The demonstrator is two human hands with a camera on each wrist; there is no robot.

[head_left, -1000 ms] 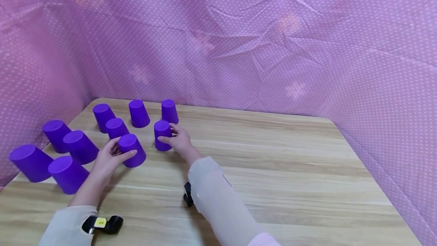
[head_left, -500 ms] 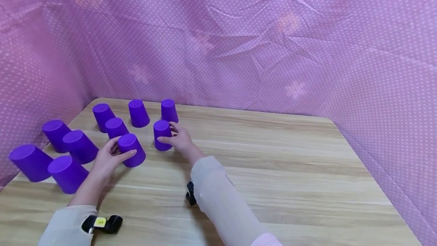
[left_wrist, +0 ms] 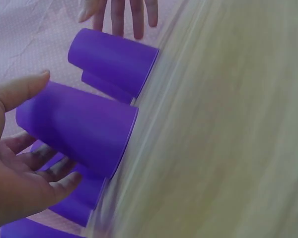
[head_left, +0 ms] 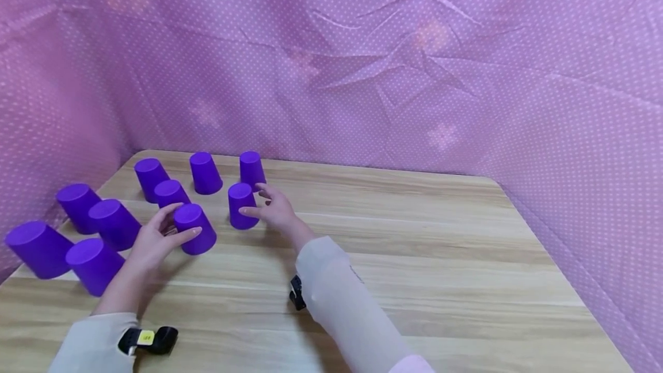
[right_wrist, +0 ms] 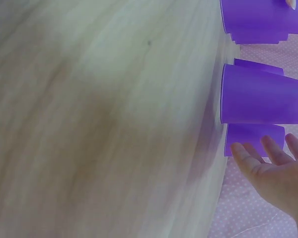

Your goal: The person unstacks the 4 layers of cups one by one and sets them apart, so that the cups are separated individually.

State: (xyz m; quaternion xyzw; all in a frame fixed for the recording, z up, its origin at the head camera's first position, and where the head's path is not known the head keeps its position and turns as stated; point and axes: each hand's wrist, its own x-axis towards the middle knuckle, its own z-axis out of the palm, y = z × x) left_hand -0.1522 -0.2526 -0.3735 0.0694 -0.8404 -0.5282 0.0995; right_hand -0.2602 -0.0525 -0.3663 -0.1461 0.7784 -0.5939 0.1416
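Several purple cups stand upside down on the wooden table, on its left side in the head view. My left hand [head_left: 155, 240] is around the front cup [head_left: 195, 232], thumb along its near side and fingers behind it. In the left wrist view those fingers [left_wrist: 59, 168] are loosely spread beside the wall of the cup [left_wrist: 84, 126]. To its right, my right hand [head_left: 274, 209] is at another cup [head_left: 242, 209], thumb tip right at its side. The right wrist view shows spread right fingers [right_wrist: 248, 161] apart from that cup [right_wrist: 263, 96].
A cup [head_left: 252, 168] stands behind the right hand, and another [head_left: 206, 174] farther left at the back. Close to the left forearm is a near cup [head_left: 95, 266]. Pink dotted cloth [head_left: 362, 73] hangs around the table [head_left: 440, 258].
The right fingers have spread away from their cup. The whole head view has shifted slightly, with the cups a little farther left in it. The cups keep their places among each other.
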